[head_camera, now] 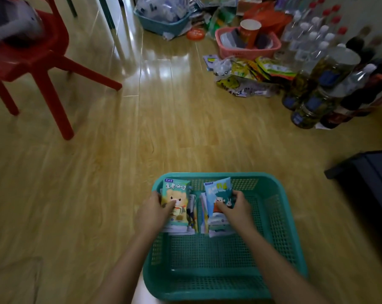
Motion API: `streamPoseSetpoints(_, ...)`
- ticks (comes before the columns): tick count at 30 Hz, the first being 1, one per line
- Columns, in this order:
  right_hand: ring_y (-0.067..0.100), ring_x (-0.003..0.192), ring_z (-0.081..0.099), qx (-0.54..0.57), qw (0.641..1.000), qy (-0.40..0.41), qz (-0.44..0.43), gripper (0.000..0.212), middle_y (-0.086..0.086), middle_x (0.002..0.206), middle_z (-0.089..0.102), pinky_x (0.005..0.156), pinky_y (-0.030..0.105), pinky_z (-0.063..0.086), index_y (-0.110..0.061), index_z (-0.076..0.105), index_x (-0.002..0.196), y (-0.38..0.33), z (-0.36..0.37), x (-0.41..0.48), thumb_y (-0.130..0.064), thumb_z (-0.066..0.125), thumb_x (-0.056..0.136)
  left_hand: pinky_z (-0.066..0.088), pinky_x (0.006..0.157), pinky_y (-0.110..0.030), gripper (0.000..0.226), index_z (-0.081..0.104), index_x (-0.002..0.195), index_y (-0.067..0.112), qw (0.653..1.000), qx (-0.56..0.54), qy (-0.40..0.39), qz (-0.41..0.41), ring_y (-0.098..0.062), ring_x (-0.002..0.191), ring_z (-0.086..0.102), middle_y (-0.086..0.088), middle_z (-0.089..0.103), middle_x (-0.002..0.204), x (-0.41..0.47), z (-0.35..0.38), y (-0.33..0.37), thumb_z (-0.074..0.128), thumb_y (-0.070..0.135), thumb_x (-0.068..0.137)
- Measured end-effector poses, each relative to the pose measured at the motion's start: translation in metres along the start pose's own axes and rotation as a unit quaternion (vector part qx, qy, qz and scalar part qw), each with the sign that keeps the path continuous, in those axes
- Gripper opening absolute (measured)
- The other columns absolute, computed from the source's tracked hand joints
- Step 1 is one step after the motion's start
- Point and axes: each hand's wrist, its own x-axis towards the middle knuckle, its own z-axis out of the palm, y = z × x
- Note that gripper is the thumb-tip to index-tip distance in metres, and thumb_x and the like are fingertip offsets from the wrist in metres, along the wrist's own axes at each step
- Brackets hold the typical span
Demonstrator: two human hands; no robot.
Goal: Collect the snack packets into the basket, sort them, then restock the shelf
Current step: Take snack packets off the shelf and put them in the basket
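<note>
While sorting, best to keep the two stacks apart, edges squared, in the teal basket (273, 207) on the floor. Left hand (155, 209) curled around the bear packet (175, 202) stack; right hand (236, 207) gripping the blue packet (218, 194), apparently lifted off its pile.
</note>
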Motion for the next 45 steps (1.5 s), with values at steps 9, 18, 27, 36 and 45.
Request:
streamPoseSetpoints(9, 0.024, 0.113, 0.047, -0.258, 0.966, 0.004, -0.016, 0.06, 0.008, 0.121, 0.047, 0.085, 0.032, 0.041, -0.008, 0.043, 0.119, -0.005, -0.026, -0.008, -0.056, 0.055, 0.084, 0.043, 0.069, -0.03, 0.035, 0.047, 0.106, 0.014, 0.987, 0.135, 0.024, 0.089, -0.019, 0.094, 0.055, -0.001, 0.056, 0.106, -0.003, -0.014, 0.009, 0.053, 0.042, 0.087)
streamPoseSetpoints(18, 0.022, 0.108, 0.056, -0.236, 0.965, 0.077, -0.079, 0.029, 0.001, 0.118, 0.062, 0.083, 0.034, 0.047, -0.02, 0.058, 0.115, -0.182, -0.245, -0.143, -0.035, 0.048, 0.092, 0.054, 0.073, -0.031, 0.028, 0.055, 0.114, 0.018, 0.947, 0.232, 0.019, 0.222, -0.018, 0.093, 0.063, 0.0, 0.066, 0.106, -0.089, -0.244, 0.181, 0.045, 0.036, 0.094)
streamPoseSetpoints(27, 0.015, 0.099, 0.057, -0.208, 0.935, 0.267, -0.108, 0.022, -0.004, 0.108, 0.062, 0.074, 0.031, 0.05, -0.026, 0.061, 0.108, -0.351, -0.536, -0.384, -0.036, 0.051, 0.091, 0.048, 0.065, -0.035, 0.024, 0.057, 0.113, 0.019, 0.867, 0.233, 0.104, 0.428, -0.029, 0.093, 0.065, -0.002, 0.067, 0.109, -0.288, -0.511, 0.412, 0.046, 0.028, 0.094)
streamPoseSetpoints(36, 0.012, 0.11, 0.053, -0.197, 0.9, 0.387, -0.031, 0.025, -0.012, 0.115, 0.056, 0.076, 0.027, 0.045, -0.028, 0.056, 0.117, -0.386, -0.643, -0.601, -0.033, 0.045, 0.095, 0.043, 0.052, -0.03, 0.021, 0.057, 0.1, 0.018, 0.776, 0.168, 0.084, 0.602, -0.023, 0.08, 0.064, 0.0, 0.067, 0.089, -0.441, -0.603, 0.524, 0.051, 0.035, 0.091)
streamPoseSetpoints(45, 0.012, 0.112, 0.053, -0.143, 0.797, 0.565, 0.156, 0.028, -0.013, 0.119, 0.057, 0.081, 0.033, 0.049, -0.032, 0.055, 0.118, -0.317, -0.63, -0.806, -0.038, 0.051, 0.091, 0.054, 0.059, -0.035, 0.027, 0.056, 0.109, 0.023, 0.624, 0.09, -0.001, 0.776, -0.023, 0.079, 0.067, 0.002, 0.068, 0.09, -0.601, -0.557, 0.582, 0.049, 0.041, 0.09)
